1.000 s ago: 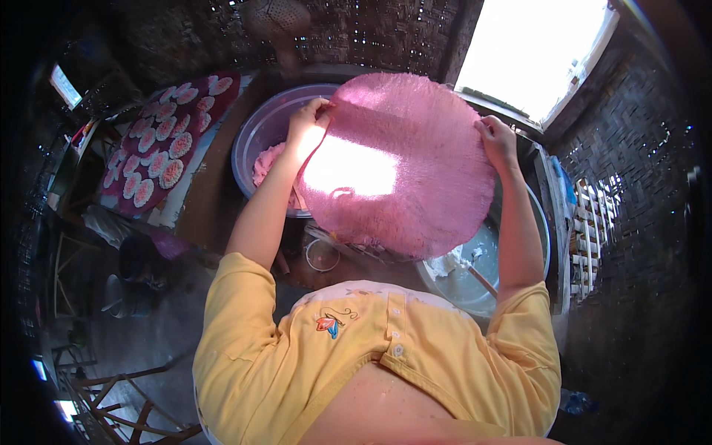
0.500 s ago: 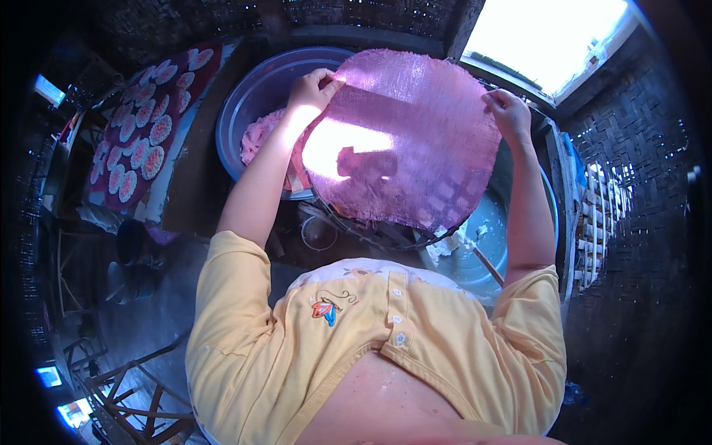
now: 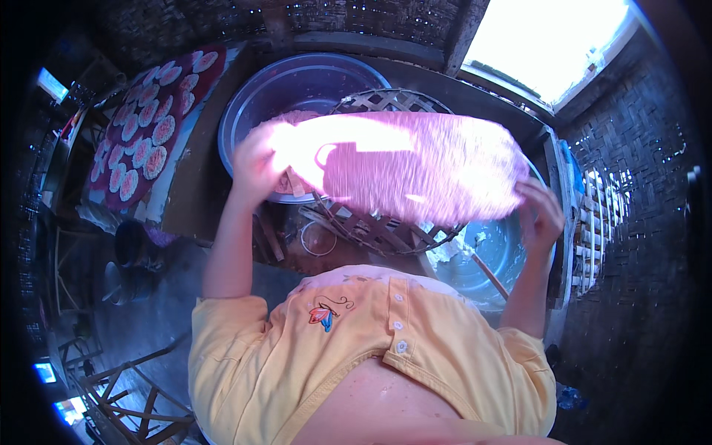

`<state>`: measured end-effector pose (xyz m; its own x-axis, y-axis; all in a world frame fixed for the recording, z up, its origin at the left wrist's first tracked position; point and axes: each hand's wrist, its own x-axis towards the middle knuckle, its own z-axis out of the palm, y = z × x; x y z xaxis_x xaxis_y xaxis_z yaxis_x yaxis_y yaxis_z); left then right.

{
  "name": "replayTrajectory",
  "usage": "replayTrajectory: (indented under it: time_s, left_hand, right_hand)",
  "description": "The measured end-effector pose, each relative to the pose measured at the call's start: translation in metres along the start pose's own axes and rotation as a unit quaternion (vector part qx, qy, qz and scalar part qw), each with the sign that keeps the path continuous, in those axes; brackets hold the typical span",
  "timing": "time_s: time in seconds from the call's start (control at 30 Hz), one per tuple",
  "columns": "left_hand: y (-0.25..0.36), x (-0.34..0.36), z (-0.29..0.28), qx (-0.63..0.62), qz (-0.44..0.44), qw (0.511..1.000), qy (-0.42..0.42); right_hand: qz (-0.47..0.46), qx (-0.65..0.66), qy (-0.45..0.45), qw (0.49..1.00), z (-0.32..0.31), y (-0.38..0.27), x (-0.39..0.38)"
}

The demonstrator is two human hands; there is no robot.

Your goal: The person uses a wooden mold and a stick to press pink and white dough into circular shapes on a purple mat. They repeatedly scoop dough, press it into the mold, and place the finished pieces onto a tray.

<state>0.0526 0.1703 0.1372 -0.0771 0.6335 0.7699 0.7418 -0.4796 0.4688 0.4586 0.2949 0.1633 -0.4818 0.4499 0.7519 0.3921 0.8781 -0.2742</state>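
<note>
**Pink sheet held flat between both hands over the woven tray**

Your left hand grips the left edge of a thin, round pink sheet, fingers curled over its rim. Your right hand holds the right edge, fingers pinched on the rim from below. The sheet hangs in the air between them, tipped nearly flat, blurred and lit through from behind. It sits directly above a round woven bamboo tray, whose lattice shows past the sheet's near and far edges; you cannot tell whether the sheet touches it. Beyond the tray's left edge stands a large blue-grey basin with more pink material inside. By the tray's right edge, under your right hand, a metal basin holds pale liquid, with a stick leaning in it. Far left, a dark round tray carries rows of small pink discs.
</note>
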Motion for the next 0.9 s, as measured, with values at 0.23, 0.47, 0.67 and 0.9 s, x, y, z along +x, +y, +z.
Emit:
replayTrajectory:
  time_s: [0.23,0.47,0.67,0.9]
  left_hand:
    - [0.02,0.03,0.0,-0.044,-0.065,0.995,-0.064]
    - [-0.04,0.177,0.032,0.161,0.042,0.985,0.045]
    - [-0.023,0.153,0.001,0.2,-0.047,0.978,0.034]
    - [-0.03,-0.011,0.024,0.011,-0.106,0.991,-0.081]
  right_hand:
    - [0.028,0.024,0.097,0.995,-0.026,0.017,0.012]
    - [0.153,0.016,0.062,0.986,0.007,0.078,0.14]
    - [0.049,-0.098,0.099,0.989,-0.015,0.05,0.1]
    - [0.028,-0.021,-0.069,0.997,0.04,0.028,-0.028]
